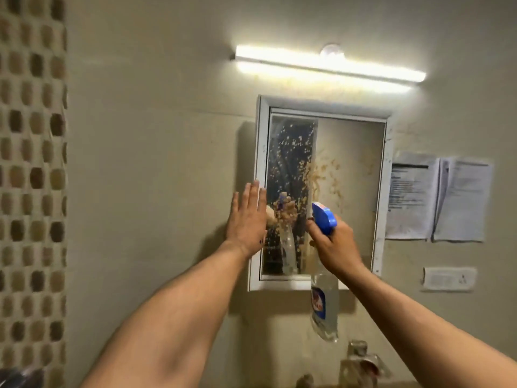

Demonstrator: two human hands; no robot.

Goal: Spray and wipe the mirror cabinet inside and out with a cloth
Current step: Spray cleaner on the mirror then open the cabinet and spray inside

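White-framed mirror cabinet (352,152) on the wall, glass speckled with spray droplets. Tube light (327,67) lit above it, papers (436,197) on the wall to its right. Right hand (333,245) grips a clear spray bottle (324,301), blue nozzle aimed at the glass. Left hand (247,219) flat, fingers straight, against the cabinet's left frame.

A lit tube light (330,68) is mounted high on the beige wall (154,135), two printed paper sheets (411,196) hang side by side at right above a white switch plate (449,279), brown mosaic tiles (32,175) run down the left edge, and a metal tap (361,359) shows at the bottom.
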